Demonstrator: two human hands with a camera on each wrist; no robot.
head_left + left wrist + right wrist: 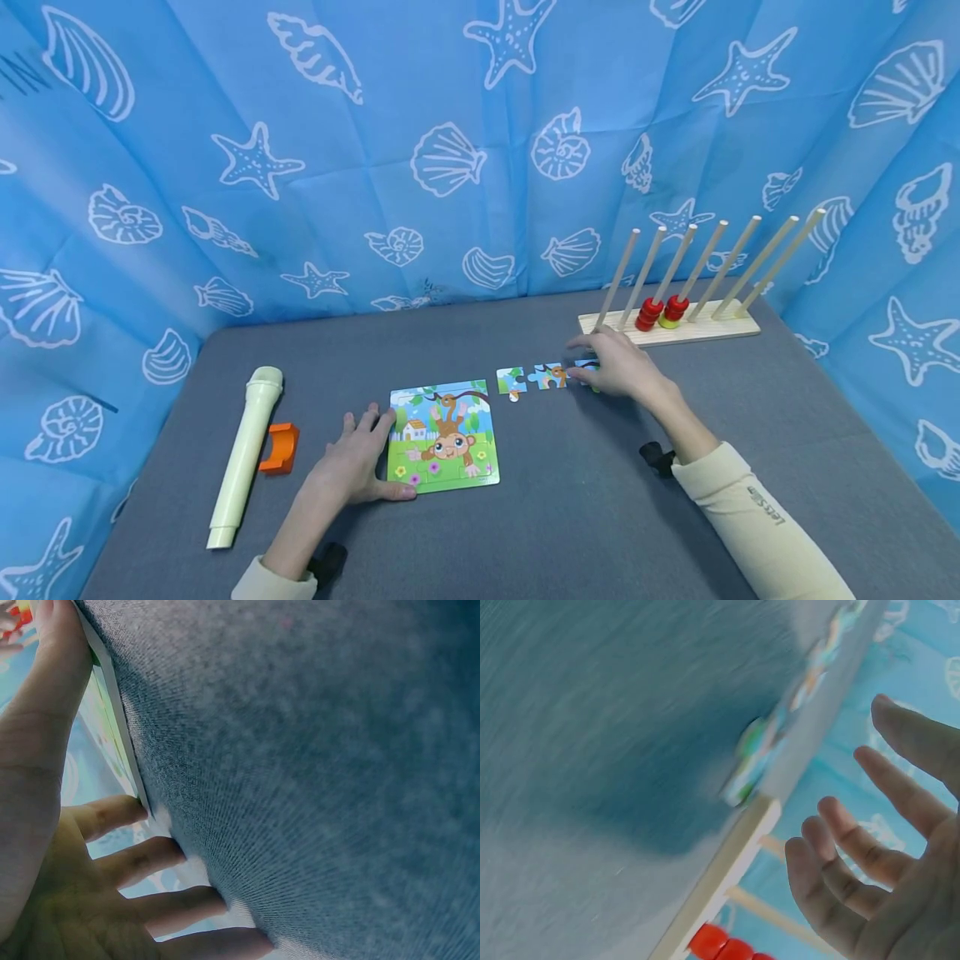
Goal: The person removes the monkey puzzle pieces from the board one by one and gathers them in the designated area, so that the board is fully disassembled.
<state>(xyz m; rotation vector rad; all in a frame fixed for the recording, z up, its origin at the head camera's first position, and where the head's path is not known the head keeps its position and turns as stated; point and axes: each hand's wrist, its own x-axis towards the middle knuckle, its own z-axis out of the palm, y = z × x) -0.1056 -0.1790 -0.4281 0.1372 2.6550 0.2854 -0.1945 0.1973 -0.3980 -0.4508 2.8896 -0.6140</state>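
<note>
A square jigsaw puzzle board (444,437) with a monkey picture lies flat at the middle of the table. My left hand (351,463) rests at its left side, thumb along the near left corner and fingers spread; in the left wrist view the thumb and a fingertip meet the board's edge (124,739). To the board's right, three loose puzzle pieces run in a row: a left piece (512,381), a middle piece (550,377) and a right piece (588,364). Over the right piece, partly hiding it, hovers my right hand (626,367), its fingers loosely bent and holding nothing.
Behind my right hand stands a wooden peg rack (708,330) with tall rods and a few red rings (649,314). Far left lie a pale green microphone-shaped stick (246,458) and an orange C-shaped block (282,448). A blue shell-print curtain (450,217) hangs behind the table.
</note>
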